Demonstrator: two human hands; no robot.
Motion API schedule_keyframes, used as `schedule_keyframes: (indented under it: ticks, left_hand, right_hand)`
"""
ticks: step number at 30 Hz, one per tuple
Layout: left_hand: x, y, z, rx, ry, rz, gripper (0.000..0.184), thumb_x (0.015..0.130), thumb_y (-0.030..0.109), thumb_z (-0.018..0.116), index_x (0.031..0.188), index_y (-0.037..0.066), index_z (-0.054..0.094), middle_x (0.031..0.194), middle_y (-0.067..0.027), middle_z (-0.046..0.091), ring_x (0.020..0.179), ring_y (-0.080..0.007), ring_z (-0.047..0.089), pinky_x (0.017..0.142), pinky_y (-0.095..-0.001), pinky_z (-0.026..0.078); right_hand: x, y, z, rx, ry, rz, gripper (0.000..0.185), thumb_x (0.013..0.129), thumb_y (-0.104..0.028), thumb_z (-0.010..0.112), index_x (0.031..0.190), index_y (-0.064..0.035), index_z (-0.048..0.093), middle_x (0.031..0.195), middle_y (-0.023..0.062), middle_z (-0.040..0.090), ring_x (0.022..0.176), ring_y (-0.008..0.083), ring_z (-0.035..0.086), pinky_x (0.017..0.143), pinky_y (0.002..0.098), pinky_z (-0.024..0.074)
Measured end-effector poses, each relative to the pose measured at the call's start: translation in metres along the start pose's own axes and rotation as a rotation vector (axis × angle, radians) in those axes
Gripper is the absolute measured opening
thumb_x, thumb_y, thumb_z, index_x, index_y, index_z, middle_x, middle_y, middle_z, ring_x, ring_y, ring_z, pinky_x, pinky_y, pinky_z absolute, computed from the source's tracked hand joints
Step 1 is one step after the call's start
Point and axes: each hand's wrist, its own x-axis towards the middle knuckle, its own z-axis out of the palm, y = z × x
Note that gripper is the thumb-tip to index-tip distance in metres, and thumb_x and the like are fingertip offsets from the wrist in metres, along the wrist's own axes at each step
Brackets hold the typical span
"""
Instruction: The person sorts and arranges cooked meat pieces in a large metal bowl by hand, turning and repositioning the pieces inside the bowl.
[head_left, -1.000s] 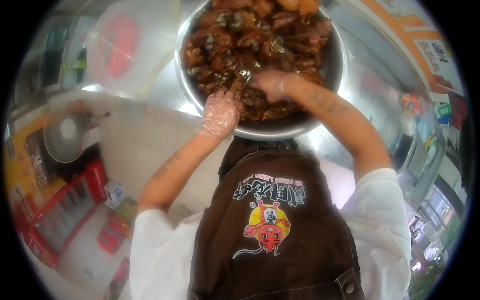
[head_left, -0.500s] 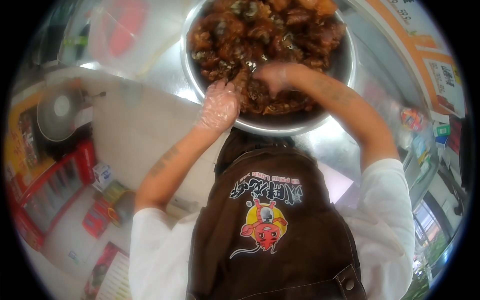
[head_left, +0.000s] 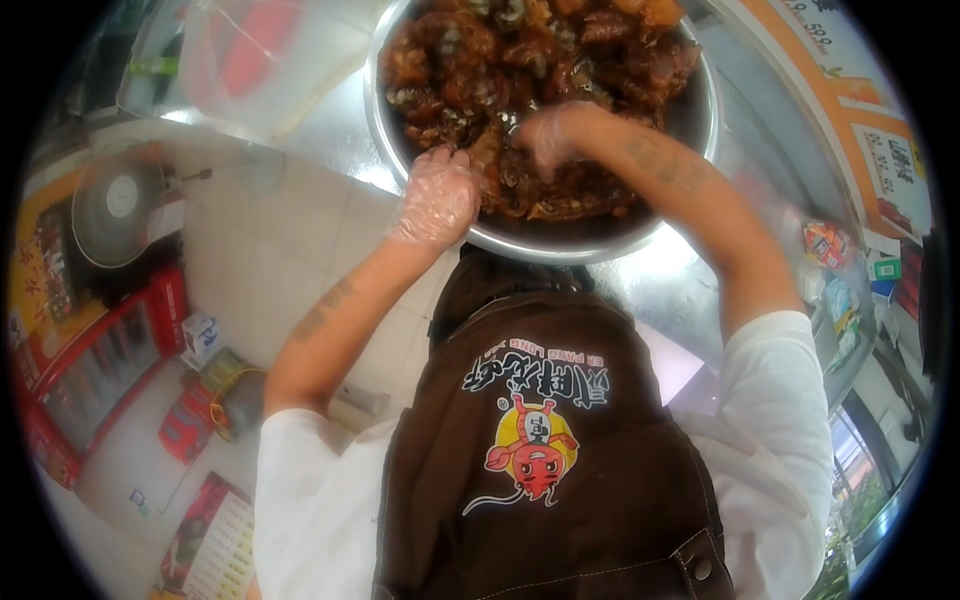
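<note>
A large round metal bowl (head_left: 712, 130) holds a heap of dark, glossy braised meat (head_left: 460, 70) in brown sauce. My left hand (head_left: 440, 195), in a clear plastic glove, is at the near left rim, its fingers curled around the edge of a long brown piece of meat (head_left: 487, 155). Inside the bowl, my right hand (head_left: 553, 138) reaches in from the right and touches the meat near the middle. Motion smears its fingers, and part of them is hidden among the pieces.
Under the bowl is a shiny metal counter (head_left: 335, 140). A clear plastic bag (head_left: 225, 50) with something red lies at the back left. Price signs (head_left: 885, 165) line the right side. Below left, a red display case (head_left: 105, 370) stands on the tiled floor.
The view has shifted slightly, so the bowl sits a little higher and further right. My right hand has moved slightly up among the meat; my left hand keeps its place at the rim.
</note>
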Motion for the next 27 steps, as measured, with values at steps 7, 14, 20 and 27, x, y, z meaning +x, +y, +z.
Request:
schedule_keyframes:
  ticks: [7,14,20,27]
  left_hand:
    - [-0.001,-0.001,0.001,0.018,0.008,0.000,0.022,0.089,0.011,0.068,0.106,0.001,0.079,0.103,-0.0167,0.071,0.111,-0.0382,0.067,0.097,-0.0499,0.054]
    - [-0.003,-0.003,0.005,0.000,0.044,0.004,0.020,0.088,0.010,0.068,0.104,0.002,0.078,0.099,-0.0147,0.070,0.105,-0.0355,0.067,0.093,-0.0489,0.054]
    - [-0.002,-0.002,0.003,0.016,-0.013,-0.012,0.018,0.086,0.012,0.068,0.099,0.004,0.077,0.099,-0.0136,0.070,0.106,-0.0347,0.066,0.093,-0.0484,0.053]
    - [-0.005,-0.004,0.002,0.010,-0.010,-0.033,0.019,0.084,0.012,0.069,0.100,0.005,0.076,0.101,-0.0142,0.069,0.106,-0.0362,0.067,0.095,-0.0495,0.053]
  right_hand:
    - [0.020,0.004,0.005,-0.234,-0.046,-0.058,0.065,0.076,-0.028,0.092,0.133,-0.0058,0.072,0.133,0.0148,0.073,0.121,0.0350,0.070,0.098,0.0474,0.0581]
    - [0.010,0.014,0.014,-0.197,0.017,-0.109,0.072,0.077,-0.022,0.093,0.143,-0.0072,0.066,0.135,0.0152,0.072,0.123,0.0346,0.069,0.100,0.0463,0.0581]
    - [0.021,0.015,0.008,-0.176,-0.074,-0.050,0.077,0.077,-0.022,0.092,0.147,-0.0085,0.063,0.130,0.0140,0.075,0.121,0.0335,0.071,0.100,0.0469,0.0578]
    - [-0.007,0.011,0.019,-0.179,0.070,-0.151,0.059,0.074,-0.015,0.088,0.130,-0.0068,0.071,0.121,0.0161,0.076,0.113,0.0363,0.072,0.095,0.0489,0.0576]
